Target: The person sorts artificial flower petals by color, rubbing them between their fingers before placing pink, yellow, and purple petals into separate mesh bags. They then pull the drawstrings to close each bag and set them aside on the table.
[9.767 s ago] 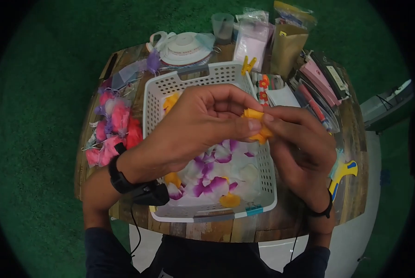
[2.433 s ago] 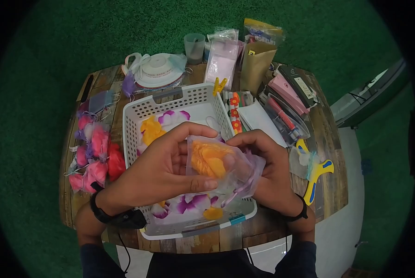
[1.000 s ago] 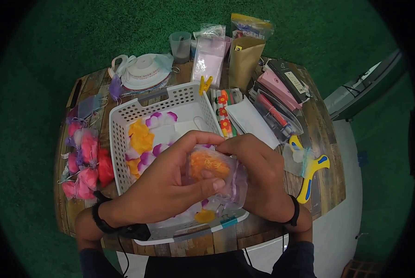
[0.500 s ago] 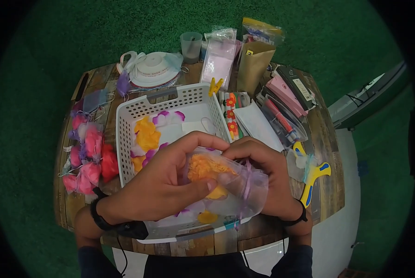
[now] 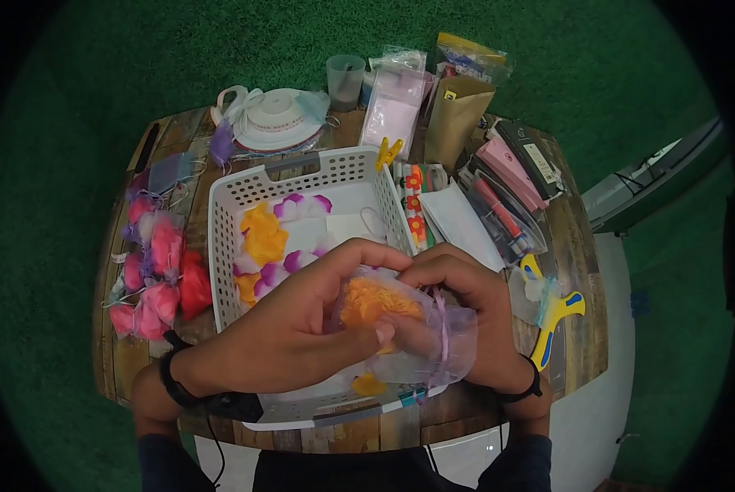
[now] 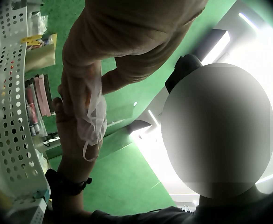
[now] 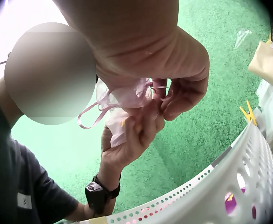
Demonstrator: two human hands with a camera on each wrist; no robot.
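Mesh bag [image 5: 421,348] of orange petals [image 5: 372,302] held crosswise between 2 hands

Nearest the head camera, the bag lies over the basket [image 5: 213,246], its long axis running left to right and dipping slightly towards the right. That lie is the relation that counts: the petal-filled end sits in the left hand [image 5: 298,328], while the gathered mouth, with its lilac ribbon [image 5: 443,328], lies on the side of the right hand [image 5: 481,307]. The right hand is therefore the nearer of the 2 to the mouth and ribbon.

The left grip pinches the bag, thumb flat across the front and fingers behind, the index finger arching over the top. The right grip holds the bag too: its fingers curl at the upper edge, tips meeting the left index finger. A finger-like shape shows through the mesh; it may be the right thumb inside, but I cannot tell for certain. In the right wrist view, a ribbon loop hangs free below that hand.

Below, loose yellow petals [image 5: 262,234] and purple-edged petals [image 5: 302,207] lie in the basket, and a yellow clip [image 5: 388,153] sits at its far right corner. On the worktop [image 5: 482,410], pink-filled pouches [image 5: 162,246] lie left of the basket, a yellow-and-blue tool [image 5: 552,332] right. Farther back stand a ribbon spool [image 5: 273,115], a cup [image 5: 345,82] and a brown paper bag [image 5: 458,119]; beyond is green floor [image 5: 261,49].
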